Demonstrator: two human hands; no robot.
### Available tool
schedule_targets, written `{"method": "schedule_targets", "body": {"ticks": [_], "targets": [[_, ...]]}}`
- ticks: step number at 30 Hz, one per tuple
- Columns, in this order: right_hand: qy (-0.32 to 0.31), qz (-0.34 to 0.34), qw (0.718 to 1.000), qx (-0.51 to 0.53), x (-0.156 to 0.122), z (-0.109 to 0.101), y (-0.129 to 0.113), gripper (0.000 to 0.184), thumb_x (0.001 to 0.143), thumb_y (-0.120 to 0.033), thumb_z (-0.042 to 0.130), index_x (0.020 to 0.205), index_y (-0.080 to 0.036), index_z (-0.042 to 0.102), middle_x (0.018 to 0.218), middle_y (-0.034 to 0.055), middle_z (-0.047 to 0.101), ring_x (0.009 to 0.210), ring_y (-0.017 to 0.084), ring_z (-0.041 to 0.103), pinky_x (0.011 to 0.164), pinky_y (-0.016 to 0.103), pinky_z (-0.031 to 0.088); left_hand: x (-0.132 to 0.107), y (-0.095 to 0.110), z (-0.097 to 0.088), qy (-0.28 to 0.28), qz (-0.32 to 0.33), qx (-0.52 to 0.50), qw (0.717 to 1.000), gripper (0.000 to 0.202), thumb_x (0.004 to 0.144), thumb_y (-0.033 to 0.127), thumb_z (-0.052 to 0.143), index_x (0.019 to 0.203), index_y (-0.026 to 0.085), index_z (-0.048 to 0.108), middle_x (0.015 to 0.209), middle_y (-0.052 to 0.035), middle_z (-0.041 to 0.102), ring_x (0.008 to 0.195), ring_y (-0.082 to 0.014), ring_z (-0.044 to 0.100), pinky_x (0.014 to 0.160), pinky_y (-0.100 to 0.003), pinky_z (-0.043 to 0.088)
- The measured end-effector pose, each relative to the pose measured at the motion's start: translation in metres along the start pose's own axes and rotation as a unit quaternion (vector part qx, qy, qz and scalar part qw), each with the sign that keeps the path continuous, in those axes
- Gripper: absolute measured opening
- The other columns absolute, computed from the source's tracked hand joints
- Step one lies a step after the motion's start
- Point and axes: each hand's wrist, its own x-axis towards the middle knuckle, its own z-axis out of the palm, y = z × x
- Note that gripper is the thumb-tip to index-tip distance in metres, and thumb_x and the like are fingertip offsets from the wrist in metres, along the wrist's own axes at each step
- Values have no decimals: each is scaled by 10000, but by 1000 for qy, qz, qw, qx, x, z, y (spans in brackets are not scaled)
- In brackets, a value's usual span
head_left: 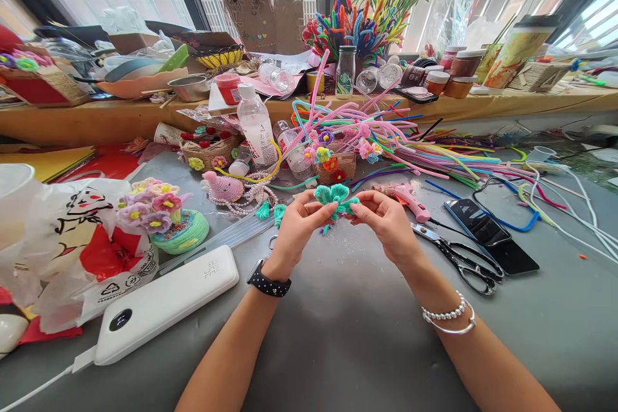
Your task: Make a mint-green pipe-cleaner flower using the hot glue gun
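Observation:
A teal pipe-cleaner flower [333, 196] with looped petals is held up over the grey table, between both hands. My left hand [304, 222] pinches its left side with thumb and fingers. On the other side, my right hand [381, 222] grips a petal at the right edge. Part of the flower's underside is hidden by the fingers. Just left of my left hand lie small teal pipe-cleaner pieces [279, 214]. A pink glue gun [410, 201] rests behind my right hand, and black-handled scissors [466, 261] lie to its right.
A white power bank [168, 302] and a plastic bag [91, 238] occupy the left. Beside them stands a pot of crocheted-looking flowers [167, 219]. Behind the hands are a plastic bottle [255, 129], a small flower basket [338, 166] and loose pipe cleaners [405, 141]. Phones [483, 225] lie right.

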Motion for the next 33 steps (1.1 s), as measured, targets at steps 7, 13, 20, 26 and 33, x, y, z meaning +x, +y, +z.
{"method": "schedule_targets", "body": {"ticks": [7,13,20,26,33], "targets": [[2,-5,1000,0,0,0,0,228,643,-324,680,771,-167,575,702,-6,622,619,107,585,599,256,497,0,1,1,-5,0,3,1000,318,643,303,687,891,165,546,747,-8,649,699,-142,621,709,-312,517],[2,-5,1000,4,0,0,0,245,636,-337,685,774,-169,573,703,-2,621,622,117,593,610,270,503,1,-2,2,5,33,18,999,315,653,319,674,897,171,539,695,4,633,675,-146,616,686,-316,525],[5,-4,1000,-5,-1,1,0,270,624,-364,689,775,-173,573,708,2,624,629,128,598,615,285,506,0,-5,2,5,65,46,997,303,672,344,652,895,175,538,629,24,586,623,-131,595,631,-269,507],[-7,-14,1000,-20,-2,0,0,284,622,-355,697,795,-175,562,729,5,626,659,130,596,631,277,507,-2,-6,3,18,98,65,993,261,697,327,633,886,181,528,602,42,519,592,-108,547,591,-229,466],[-6,-57,995,-82,-4,3,-1,344,606,-374,707,844,-181,551,800,29,628,721,153,600,664,295,510,-5,-3,4,22,114,79,990,232,692,306,638,880,197,556,616,44,544,590,-100,531,574,-209,423]]}}
